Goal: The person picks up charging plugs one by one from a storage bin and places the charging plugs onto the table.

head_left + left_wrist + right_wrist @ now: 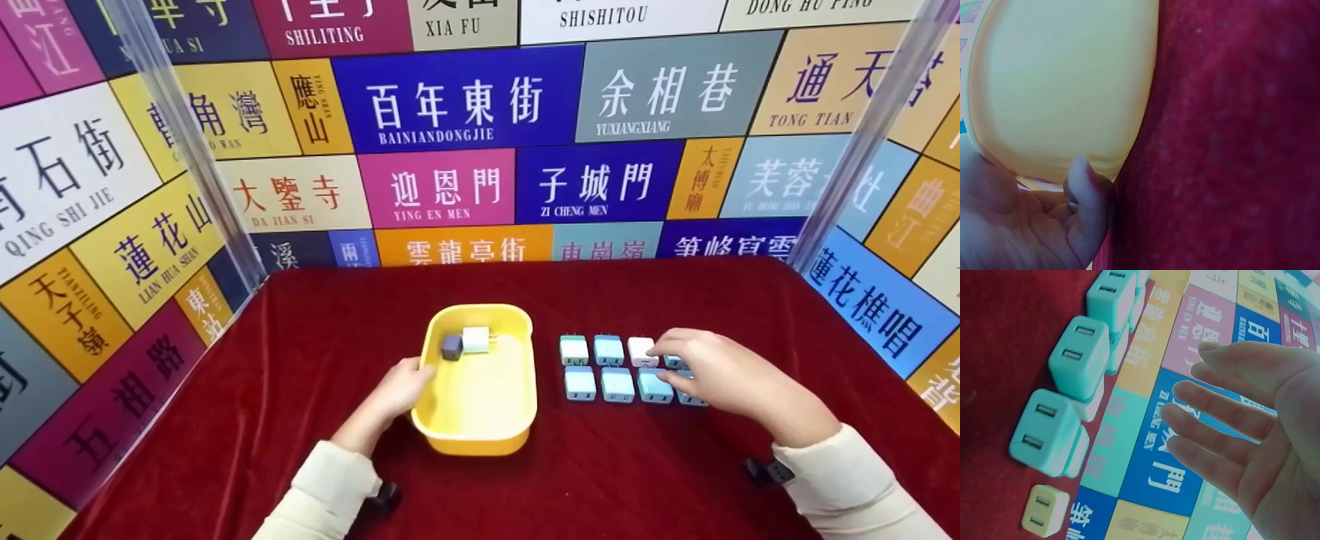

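Note:
My left hand (pixel 401 388) grips the left rim of a yellow plastic bin (pixel 480 444). Its fingers curl by the bin's wall (pixel 1067 84) in the left wrist view. Inside, towards the back, lie a dark purple cube-shaped charger (pixel 451 347) and a white charger (pixel 475 340). My right hand (pixel 716 375) hovers above the right part of two rows of blue-and-white USB chargers (pixel 580 383), partly hiding several. A white charger (pixel 642 351) is close to its fingertips. In the right wrist view the fingers are loosely spread and hold nothing, beside the chargers (pixel 1079 360).
Dark red velvet cloth (pixel 600 472) covers the table. Clear upright posts (pixel 199 142) stand at the back corners. Behind rise walls of colourful sign panels (pixel 457 97) with Chinese lettering. A small dark device (pixel 769 471) sits at the right cuff.

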A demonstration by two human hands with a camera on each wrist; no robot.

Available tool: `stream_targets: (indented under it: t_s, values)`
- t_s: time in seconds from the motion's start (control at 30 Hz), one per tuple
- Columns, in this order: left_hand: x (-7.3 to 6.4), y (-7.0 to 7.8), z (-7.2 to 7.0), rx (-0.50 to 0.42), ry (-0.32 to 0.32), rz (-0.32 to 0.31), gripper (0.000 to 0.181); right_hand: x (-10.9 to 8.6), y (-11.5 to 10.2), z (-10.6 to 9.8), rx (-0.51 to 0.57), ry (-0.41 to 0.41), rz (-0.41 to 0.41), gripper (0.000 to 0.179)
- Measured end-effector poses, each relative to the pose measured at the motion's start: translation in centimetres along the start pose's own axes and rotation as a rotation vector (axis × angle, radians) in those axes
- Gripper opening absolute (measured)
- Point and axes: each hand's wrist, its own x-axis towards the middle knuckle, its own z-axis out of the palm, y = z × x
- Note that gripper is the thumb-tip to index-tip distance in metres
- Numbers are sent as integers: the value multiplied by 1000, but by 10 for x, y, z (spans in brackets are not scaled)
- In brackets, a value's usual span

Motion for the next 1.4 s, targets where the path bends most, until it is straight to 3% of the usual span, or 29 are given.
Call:
stream_targets:
  t_s: [0.57, 0.77, 0.93, 1.17, 1.4]
  values:
    - [-2, 2, -2, -15, -11, 12, 36, 70, -48, -17, -99, -62, -205, 20]
    - [-1, 2, -2, -9, -5, 8, 36, 93, -63, -12, -96, -10, -275, 23]
    - [-2, 2, -2, -9, -5, 6, 36, 113, -76, -4, -49, 49, -283, 26]
    - [-2, 1, -1, 3, -7, 3, 36, 141, -95, 16, 21, 71, -273, 24]
    - [-1, 0, -1, -5, -15, 12, 35, 164, -110, 41, 62, 26, -226, 25]
